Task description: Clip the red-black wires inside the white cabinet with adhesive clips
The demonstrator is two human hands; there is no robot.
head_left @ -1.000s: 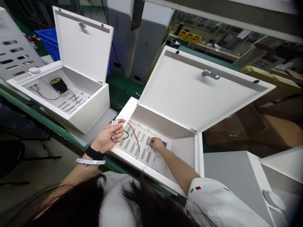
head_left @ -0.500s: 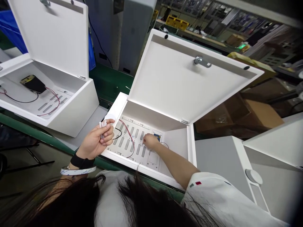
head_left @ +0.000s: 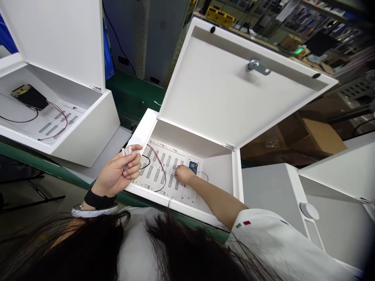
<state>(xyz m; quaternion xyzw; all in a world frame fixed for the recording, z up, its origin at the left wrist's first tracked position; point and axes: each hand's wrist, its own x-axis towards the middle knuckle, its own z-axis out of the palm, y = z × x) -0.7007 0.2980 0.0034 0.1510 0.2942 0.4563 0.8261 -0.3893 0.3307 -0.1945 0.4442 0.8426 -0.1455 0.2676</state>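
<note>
Our left hand (head_left: 117, 169) pinched small white strips (head_left: 125, 153) between its fingers, while our right hand (head_left: 184, 174) lay curled on the slotted panel (head_left: 155, 173) inside the white metal box (head_left: 143, 121), just beside a blue circuit board (head_left: 193, 167), and we could not tell if it held anything

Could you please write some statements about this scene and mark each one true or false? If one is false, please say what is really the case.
1. The left hand holds small white strips. True.
2. The right hand is outside the white enclosure. False: it is inside, beside a small blue circuit board.
3. The enclosure's lid is shut. False: it stands open.
4. A black wristband is on the left wrist. True.
5. The neighbouring enclosure holds a black module. True.
</note>
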